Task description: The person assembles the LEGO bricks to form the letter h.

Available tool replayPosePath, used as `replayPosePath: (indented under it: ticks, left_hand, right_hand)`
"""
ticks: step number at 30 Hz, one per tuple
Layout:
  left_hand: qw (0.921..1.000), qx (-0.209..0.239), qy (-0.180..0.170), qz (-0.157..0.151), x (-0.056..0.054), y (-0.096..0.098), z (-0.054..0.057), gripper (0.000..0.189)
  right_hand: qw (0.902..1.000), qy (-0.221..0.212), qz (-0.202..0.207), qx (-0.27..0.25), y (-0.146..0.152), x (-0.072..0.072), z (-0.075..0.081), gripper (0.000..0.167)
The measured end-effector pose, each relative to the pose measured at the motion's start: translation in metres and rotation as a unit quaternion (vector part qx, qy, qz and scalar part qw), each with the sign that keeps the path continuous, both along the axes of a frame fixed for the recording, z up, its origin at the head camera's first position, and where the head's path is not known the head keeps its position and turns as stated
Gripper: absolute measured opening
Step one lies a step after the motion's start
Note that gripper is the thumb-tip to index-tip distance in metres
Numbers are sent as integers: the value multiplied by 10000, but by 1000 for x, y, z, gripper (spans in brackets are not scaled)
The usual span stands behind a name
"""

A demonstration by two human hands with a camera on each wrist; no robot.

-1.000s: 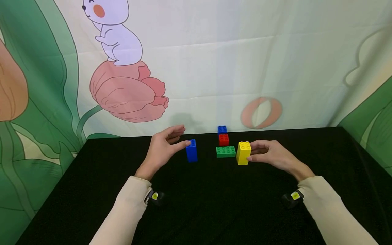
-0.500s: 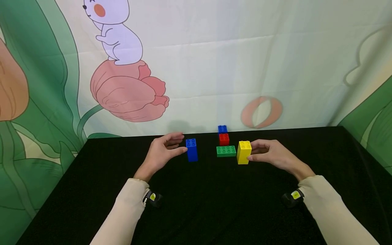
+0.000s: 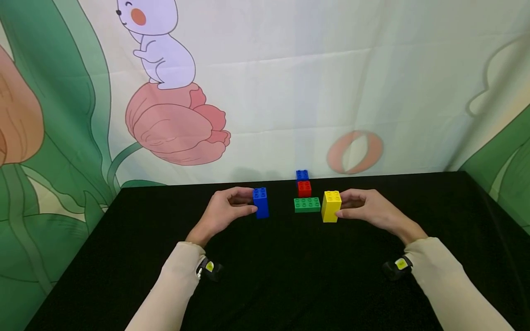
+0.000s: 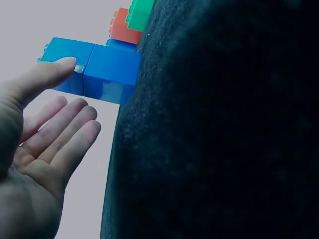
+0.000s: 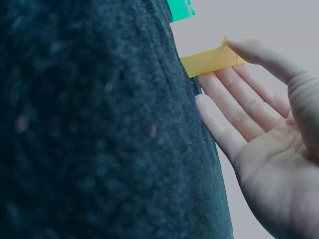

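My left hand (image 3: 225, 209) is at the left side of a tower of two blue toy building bricks (image 3: 261, 204). In the left wrist view its thumb overlaps the upper blue brick (image 4: 67, 48), while the other fingers (image 4: 75, 144) stretch out apart from the tower. On the other side my right hand (image 3: 364, 209) pinches an upright yellow brick tower (image 3: 331, 207), thumb on the near face and fingertips hidden behind it. Between the towers lies a long green brick (image 3: 307, 205), with a red brick (image 3: 304, 189) behind it.
Behind the red brick, near the table's back edge, stands another blue brick (image 3: 302, 175). Black cloth (image 3: 290, 276) covers the table. A printed curtain (image 3: 269, 92) hangs right behind it.
My left hand has drawn back from the blue tower's top, sunk lower and come back in beside it. The right hand stays at the yellow tower. The bricks keep their places.
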State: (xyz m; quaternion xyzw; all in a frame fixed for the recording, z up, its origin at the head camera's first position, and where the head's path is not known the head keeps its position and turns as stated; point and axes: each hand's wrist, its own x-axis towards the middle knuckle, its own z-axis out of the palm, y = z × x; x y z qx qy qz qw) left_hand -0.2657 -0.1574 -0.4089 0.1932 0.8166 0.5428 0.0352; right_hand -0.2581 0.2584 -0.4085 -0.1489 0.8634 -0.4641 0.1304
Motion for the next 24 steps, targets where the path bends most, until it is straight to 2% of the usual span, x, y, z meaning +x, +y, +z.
replayPosePath:
  ticks: [8, 24]
  left_hand:
    - [9997, -157, -158, -74, 0, 3, -2, 37]
    - [9991, -360, -191, -120, -1, 4, -2, 34]
  right_hand:
    - [10000, -5, 3, -15, 0, 1, 0, 58]
    - [10000, 7, 22, -52, 0, 0, 1, 57]
